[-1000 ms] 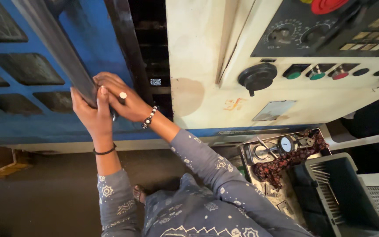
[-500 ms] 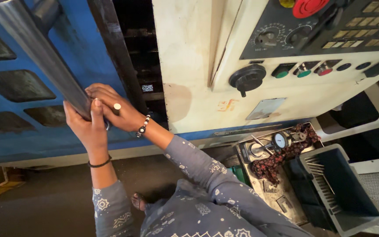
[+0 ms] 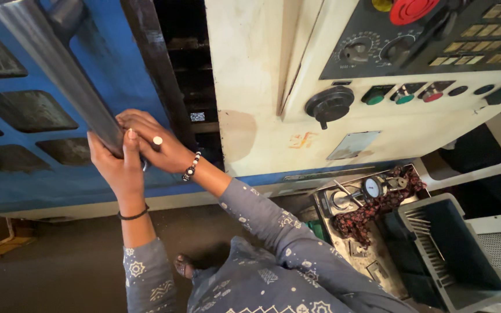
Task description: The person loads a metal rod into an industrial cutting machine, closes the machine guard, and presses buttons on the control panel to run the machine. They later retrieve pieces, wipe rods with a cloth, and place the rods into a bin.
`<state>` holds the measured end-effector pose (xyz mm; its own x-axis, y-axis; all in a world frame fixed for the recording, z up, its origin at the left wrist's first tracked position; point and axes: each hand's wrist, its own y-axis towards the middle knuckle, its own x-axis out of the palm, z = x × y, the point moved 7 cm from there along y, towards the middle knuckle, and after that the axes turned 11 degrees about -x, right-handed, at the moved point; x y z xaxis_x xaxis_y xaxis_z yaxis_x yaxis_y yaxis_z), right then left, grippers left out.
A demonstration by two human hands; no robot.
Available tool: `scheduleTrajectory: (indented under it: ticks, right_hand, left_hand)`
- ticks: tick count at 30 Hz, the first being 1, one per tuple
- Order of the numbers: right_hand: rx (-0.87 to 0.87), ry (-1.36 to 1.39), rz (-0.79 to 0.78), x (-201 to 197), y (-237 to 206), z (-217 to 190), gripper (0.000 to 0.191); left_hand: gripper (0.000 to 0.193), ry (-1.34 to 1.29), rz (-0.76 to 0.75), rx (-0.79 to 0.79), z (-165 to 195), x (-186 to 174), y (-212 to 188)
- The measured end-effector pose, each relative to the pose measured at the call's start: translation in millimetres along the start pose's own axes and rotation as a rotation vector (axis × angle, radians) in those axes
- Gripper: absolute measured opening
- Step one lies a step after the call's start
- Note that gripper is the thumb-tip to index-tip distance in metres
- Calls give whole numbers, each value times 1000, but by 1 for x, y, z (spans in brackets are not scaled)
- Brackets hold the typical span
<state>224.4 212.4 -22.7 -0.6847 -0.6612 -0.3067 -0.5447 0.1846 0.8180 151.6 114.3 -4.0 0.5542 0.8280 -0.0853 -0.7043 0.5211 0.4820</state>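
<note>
Both hands grip the lower end of a long grey metal handle bar on a blue machine door with dark window panels. My left hand wraps the bar from below, a thin black band on its wrist. My right hand, with a ring and a beaded bracelet, lies over the bar's end beside the left. To the right of the door edge there is a dark gap into the machine.
A cream machine housing carries a black control panel with knobs, coloured buttons and a red stop button. Below right are a metal tray with a dial gauge and patterned cloth, and a grey plastic bin. The floor is dark.
The view has shifted slightly, and both hands sit a little farther left and lower in the picture, still gripping the bar. The gap beside the door looks about the same.
</note>
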Motion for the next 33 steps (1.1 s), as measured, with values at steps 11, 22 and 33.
scheduleTrajectory:
  ticks: [11, 22, 33]
  right_hand:
    - [-30, 33, 11, -2, -1, -6, 37]
    - [-32, 34, -26, -3, 4, -14, 39]
    - [-143, 22, -8, 15, 7, -16, 56]
  left_hand:
    - [41, -5, 46, 1, 6, -1, -1]
    - [27, 147, 144, 29, 8, -8, 8]
    - [23, 165, 150, 39, -9, -24, 20]
